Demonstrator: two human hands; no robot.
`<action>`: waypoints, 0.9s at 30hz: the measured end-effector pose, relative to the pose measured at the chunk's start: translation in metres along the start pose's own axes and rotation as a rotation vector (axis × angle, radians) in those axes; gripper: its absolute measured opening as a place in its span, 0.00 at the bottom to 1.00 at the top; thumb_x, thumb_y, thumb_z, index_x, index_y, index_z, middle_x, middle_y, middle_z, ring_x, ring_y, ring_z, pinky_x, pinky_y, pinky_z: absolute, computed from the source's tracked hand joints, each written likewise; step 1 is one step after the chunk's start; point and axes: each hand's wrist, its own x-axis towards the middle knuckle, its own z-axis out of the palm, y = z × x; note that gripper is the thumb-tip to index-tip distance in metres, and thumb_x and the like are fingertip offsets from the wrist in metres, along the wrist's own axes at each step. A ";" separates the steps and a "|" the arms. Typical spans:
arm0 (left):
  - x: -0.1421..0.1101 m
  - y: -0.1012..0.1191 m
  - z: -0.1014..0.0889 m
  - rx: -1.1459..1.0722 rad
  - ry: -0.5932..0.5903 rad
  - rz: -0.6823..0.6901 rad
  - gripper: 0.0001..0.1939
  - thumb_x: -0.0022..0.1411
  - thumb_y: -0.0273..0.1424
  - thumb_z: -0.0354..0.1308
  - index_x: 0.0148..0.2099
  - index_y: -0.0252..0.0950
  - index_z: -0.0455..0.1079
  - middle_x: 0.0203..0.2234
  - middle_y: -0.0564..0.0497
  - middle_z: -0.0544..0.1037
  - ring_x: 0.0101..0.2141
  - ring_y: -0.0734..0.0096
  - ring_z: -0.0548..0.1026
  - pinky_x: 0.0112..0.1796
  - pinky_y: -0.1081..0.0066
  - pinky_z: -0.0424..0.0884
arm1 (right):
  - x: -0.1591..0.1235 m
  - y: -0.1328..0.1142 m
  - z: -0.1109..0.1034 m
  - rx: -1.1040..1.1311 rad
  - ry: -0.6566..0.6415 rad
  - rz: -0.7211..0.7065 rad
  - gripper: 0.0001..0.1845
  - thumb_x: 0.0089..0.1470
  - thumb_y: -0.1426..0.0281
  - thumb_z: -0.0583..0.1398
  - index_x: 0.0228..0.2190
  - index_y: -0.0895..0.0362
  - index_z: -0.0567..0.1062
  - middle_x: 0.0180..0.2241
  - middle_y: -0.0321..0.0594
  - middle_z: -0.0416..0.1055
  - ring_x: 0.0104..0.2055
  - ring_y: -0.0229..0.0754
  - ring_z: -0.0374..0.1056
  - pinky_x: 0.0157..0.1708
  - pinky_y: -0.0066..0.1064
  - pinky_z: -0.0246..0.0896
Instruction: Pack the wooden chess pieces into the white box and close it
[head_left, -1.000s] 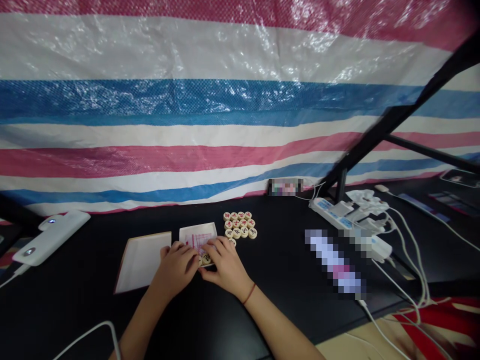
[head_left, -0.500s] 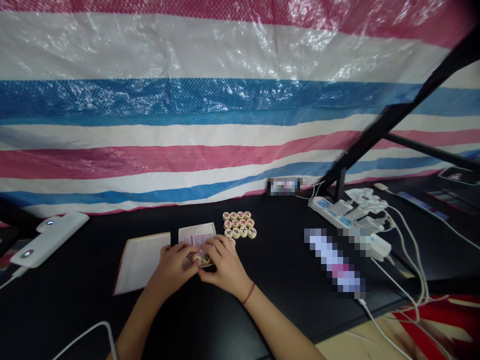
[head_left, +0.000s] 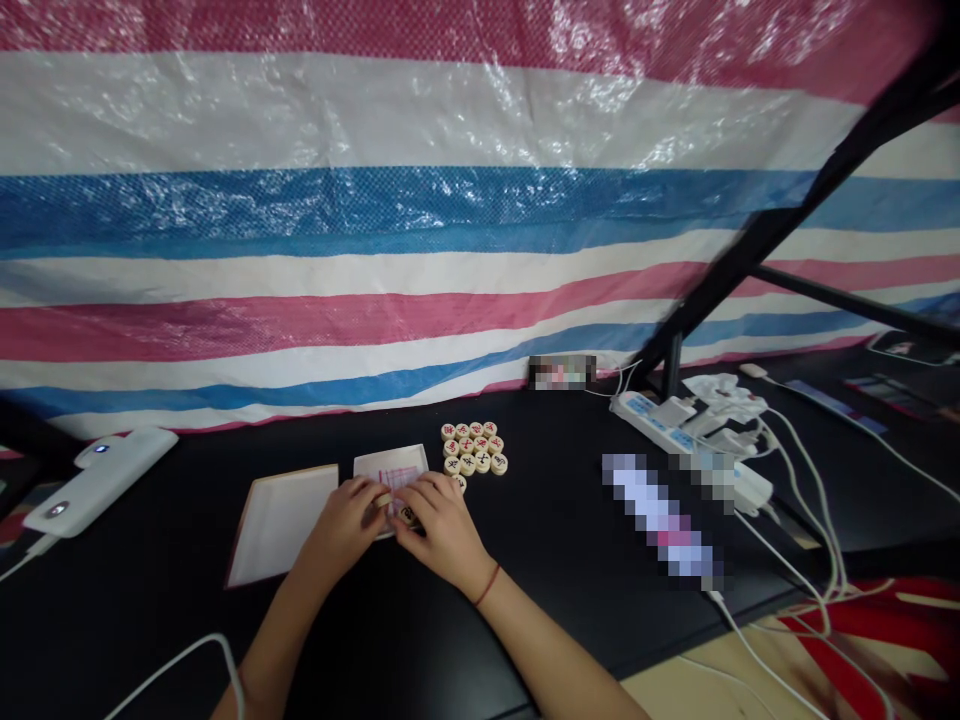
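Over a small white box (head_left: 365, 466), both of my hands are at work close together. My left hand (head_left: 341, 525) pinches a cream round Chinese chess piece (head_left: 383, 499), seen nearly edge-on. Between the thumb and fingers of my right hand (head_left: 444, 522) is another Chinese chess piece (head_left: 407, 516) with a dark character, partly covered. Inside the box lies a sheet with red grid lines (head_left: 401, 476). Rows of Chinese chess pieces (head_left: 482, 462), marked in red or black, lie right of the box. One piece (head_left: 459, 484) is partly behind my right fingers.
A shallow box lid (head_left: 285, 525) lies open side up at the left. Beyond it stands a white device (head_left: 101, 482) with a cable. To the right are a blurred-out phone-like object (head_left: 660, 515) and a power strip (head_left: 694, 445) with plugs and cables. Striped sheeting (head_left: 337, 330) hangs behind.
My left hand has lifted its chess piece slightly and tilted it on edge. My right fingers have closed in around the dark-marked piece. The view has shifted slightly.
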 end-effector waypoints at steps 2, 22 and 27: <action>-0.001 -0.001 0.002 0.080 0.006 -0.003 0.09 0.63 0.31 0.50 0.37 0.39 0.72 0.36 0.48 0.76 0.39 0.63 0.72 0.42 0.64 0.67 | 0.000 0.000 -0.001 0.009 0.005 0.011 0.12 0.55 0.70 0.60 0.43 0.54 0.73 0.40 0.42 0.73 0.48 0.48 0.62 0.48 0.41 0.58; -0.007 0.010 -0.006 0.397 -0.004 -0.092 0.08 0.61 0.34 0.57 0.41 0.44 0.75 0.42 0.50 0.79 0.47 0.53 0.68 0.43 0.55 0.58 | -0.002 0.003 -0.005 0.039 0.044 0.055 0.11 0.55 0.71 0.59 0.42 0.55 0.73 0.39 0.42 0.73 0.48 0.48 0.61 0.48 0.41 0.58; -0.007 0.007 -0.007 0.445 -0.035 -0.082 0.08 0.63 0.32 0.55 0.41 0.43 0.75 0.42 0.49 0.78 0.44 0.55 0.69 0.40 0.58 0.58 | 0.006 -0.004 -0.003 -0.001 -0.032 -0.015 0.13 0.54 0.71 0.60 0.43 0.55 0.73 0.42 0.41 0.73 0.50 0.48 0.60 0.49 0.40 0.57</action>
